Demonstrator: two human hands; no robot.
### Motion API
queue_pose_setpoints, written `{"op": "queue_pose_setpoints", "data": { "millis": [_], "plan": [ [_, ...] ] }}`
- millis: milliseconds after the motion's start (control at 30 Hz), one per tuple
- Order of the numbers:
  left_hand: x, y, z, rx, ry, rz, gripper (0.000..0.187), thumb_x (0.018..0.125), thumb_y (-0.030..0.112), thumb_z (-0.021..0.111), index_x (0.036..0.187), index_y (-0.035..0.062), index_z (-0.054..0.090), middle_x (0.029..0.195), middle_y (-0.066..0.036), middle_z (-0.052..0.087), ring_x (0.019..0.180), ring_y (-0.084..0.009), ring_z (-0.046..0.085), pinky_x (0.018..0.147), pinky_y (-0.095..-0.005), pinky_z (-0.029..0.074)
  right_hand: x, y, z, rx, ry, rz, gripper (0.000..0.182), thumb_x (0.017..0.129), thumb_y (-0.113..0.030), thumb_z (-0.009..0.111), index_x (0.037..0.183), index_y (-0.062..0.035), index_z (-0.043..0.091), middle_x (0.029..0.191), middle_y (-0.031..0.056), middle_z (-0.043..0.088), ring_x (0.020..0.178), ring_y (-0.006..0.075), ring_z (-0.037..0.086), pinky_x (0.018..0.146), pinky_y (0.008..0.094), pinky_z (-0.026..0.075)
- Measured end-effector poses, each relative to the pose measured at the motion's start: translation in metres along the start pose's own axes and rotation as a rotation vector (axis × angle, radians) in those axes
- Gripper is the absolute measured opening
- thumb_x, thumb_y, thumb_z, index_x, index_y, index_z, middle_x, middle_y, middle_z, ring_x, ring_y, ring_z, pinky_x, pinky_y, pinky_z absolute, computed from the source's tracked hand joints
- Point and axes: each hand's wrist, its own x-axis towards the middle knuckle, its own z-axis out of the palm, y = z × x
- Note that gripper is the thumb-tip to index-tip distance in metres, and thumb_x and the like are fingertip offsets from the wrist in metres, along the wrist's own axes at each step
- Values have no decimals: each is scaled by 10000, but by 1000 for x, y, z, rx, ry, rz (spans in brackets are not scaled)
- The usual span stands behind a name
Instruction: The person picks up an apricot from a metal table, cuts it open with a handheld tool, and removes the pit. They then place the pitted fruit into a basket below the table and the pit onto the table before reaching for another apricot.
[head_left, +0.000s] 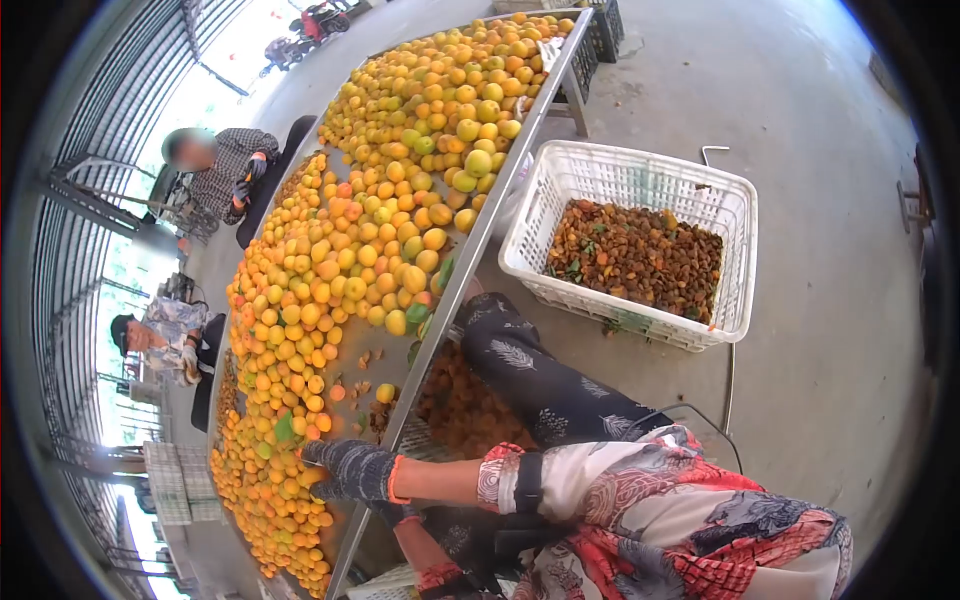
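Apricots (380, 200): sorting and pitting partly complete.
Most of the fruit lay whole along the long metal table (478, 232), heaped from the far right end to the near left end; a white crate (735, 215) on the floor to the right held brown pits and scraps, roughly half full, and a few cut pieces lay on a bare patch of the table. One gloved hand (345, 468) reached across the table edge, its fingers (318, 452) touching fruit at the near heap; whether they gripped any could not be told. The other hand (405, 512) sat lower, below the table edge, mostly hidden, its grip not discernible. Two other people sat at the far left side.
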Motion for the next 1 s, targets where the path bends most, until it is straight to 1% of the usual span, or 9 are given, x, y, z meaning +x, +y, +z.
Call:
{"op": "queue_pose_setpoints", "data": {
  "millis": [333,600,733,767,800,900,933,967,1000],
  "plan": [
    [-14,26,41,-137,-78,0,423,826,347,527,1142,66,512,1110,-111,549,1006,-267,519,912,-409,382,-27,-13,-41,6,88,-2,544,746,-289,651,1181,-25,460,1041,199,574,962,354,551,798,397,436],
    [-30,55,53,-345,-217,16,485,812,442,529,1142,88,521,1117,-96,547,1042,-264,500,946,-418,354,-42,-17,-40,-156,-22,34,509,772,-320,561,1185,-35,474,1066,192,569,966,345,551,819,392,433],
    [-37,58,66,-732,-461,-41,517,805,490,531,1142,98,525,1121,-89,546,1061,-262,490,964,-422,340,-30,10,-35,-411,-29,-189,493,781,-335,522,1191,-62,484,1005,206,588,915,354,567,801,411,441],
    [-27,31,57,-1186,-489,-132,604,800,582,466,1172,107,495,1196,-96,499,1108,-274,450,979,-431,321,-35,-11,-44,-443,-114,-101,493,779,-335,514,1191,-66,490,1011,203,587,919,348,568,805,406,443],
    [-44,55,72,-816,-348,-205,620,802,589,462,1186,102,480,1197,-105,497,1085,-277,462,977,-421,329,-45,-27,-59,-486,-188,-4,493,776,-335,506,1192,-71,495,1018,200,587,922,342,568,810,401,445],
    [-27,46,64,-791,-288,-217,623,801,570,481,1168,66,480,1142,-115,517,1031,-272,492,938,-406,373,-64,-14,-104,-547,-85,-370,353,828,-271,497,1104,-53,526,1091,194,557,905,326,576,797,384,446],
    [-25,49,69,-711,-333,-208,596,808,534,500,1149,45,485,1079,-111,543,995,-259,516,894,-392,413,-69,-3,-130,-87,-27,-496,265,848,-176,481,1087,-70,522,1095,155,554,860,273,592,751,342,471],
    [-20,45,73,-728,-315,-198,596,808,534,500,1149,45,485,1079,-111,543,995,-259,516,894,-392,413,-69,12,-153,6,166,-139,216,866,-31,482,1075,-2,529,1016,59,582,914,184,559,784,280,474],
    [-15,40,71,-523,-70,-123,532,823,481,518,1117,38,496,1038,-105,548,969,-253,525,868,-381,427,-73,23,-170,29,285,-203,242,828,26,531,1067,-7,543,1004,57,588,913,144,560,784,254,467]
  ]
}}
